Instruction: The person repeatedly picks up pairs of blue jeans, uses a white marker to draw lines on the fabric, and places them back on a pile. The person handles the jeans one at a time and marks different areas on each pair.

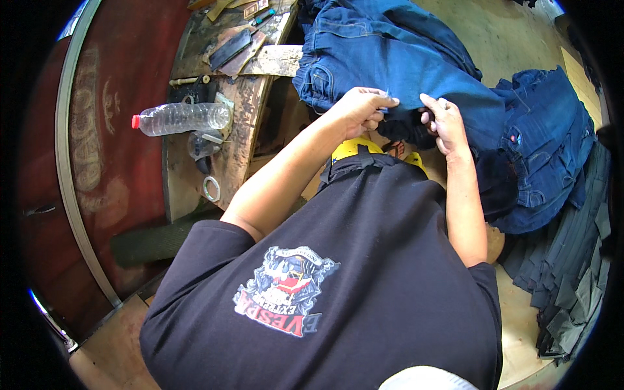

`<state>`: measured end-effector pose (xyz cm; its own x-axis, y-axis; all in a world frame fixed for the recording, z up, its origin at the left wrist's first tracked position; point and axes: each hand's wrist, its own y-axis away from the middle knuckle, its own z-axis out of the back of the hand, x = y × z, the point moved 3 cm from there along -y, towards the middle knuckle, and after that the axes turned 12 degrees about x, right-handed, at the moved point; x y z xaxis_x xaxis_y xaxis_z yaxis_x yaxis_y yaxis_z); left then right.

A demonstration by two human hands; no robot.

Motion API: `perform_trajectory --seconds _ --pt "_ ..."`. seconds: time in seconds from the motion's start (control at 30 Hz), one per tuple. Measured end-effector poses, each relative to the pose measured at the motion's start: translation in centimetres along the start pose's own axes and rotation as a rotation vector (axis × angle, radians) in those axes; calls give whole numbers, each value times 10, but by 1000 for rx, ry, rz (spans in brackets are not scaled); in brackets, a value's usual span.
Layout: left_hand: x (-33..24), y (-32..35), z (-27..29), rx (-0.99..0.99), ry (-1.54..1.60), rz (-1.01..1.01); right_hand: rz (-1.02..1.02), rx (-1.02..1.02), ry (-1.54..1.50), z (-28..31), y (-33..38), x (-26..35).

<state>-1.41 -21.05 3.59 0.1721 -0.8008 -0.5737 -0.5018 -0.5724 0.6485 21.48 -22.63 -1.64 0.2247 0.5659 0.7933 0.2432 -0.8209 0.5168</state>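
Note:
Blue denim jeans [396,55] lie bunched in front of me, their near edge running between my two hands. My left hand [364,112] is closed in a pinch at this edge, with thumb and forefinger on the fabric and a few pale loose threads by the fingertips. A short way to the right, my right hand [445,123] pinches the same edge, its other fingers curled in. Dark cloth [411,130] hangs just below the edge between the hands. Anything small inside either pinch is hidden.
At left, a worn wooden bench [250,123] carries a clear plastic bottle [185,119] with a red cap, a dark flat slab [231,49] and a tape roll [211,188]. More jeans [552,140] are heaped at right, above stacked dark grey cloth [562,260]. A red panel [123,143] stands far left.

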Motion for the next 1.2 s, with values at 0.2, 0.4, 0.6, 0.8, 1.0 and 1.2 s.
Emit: perform_trajectory --seconds 0.2,0.4,0.6,0.8,1.0,1.2 --pt "7 12 15 -99 18 -66 141 119 -52 8 6 -20" --pt "10 12 7 -29 -268 -45 154 134 -21 8 7 -25" --pt "25 9 18 -111 -33 -75 179 161 4 9 7 -27" --pt "29 7 23 14 -179 -57 168 163 27 11 7 -30" --pt "27 19 29 17 -25 -113 178 174 34 12 6 -30" --pt "29 12 27 16 -103 -165 148 148 -58 15 6 -32"
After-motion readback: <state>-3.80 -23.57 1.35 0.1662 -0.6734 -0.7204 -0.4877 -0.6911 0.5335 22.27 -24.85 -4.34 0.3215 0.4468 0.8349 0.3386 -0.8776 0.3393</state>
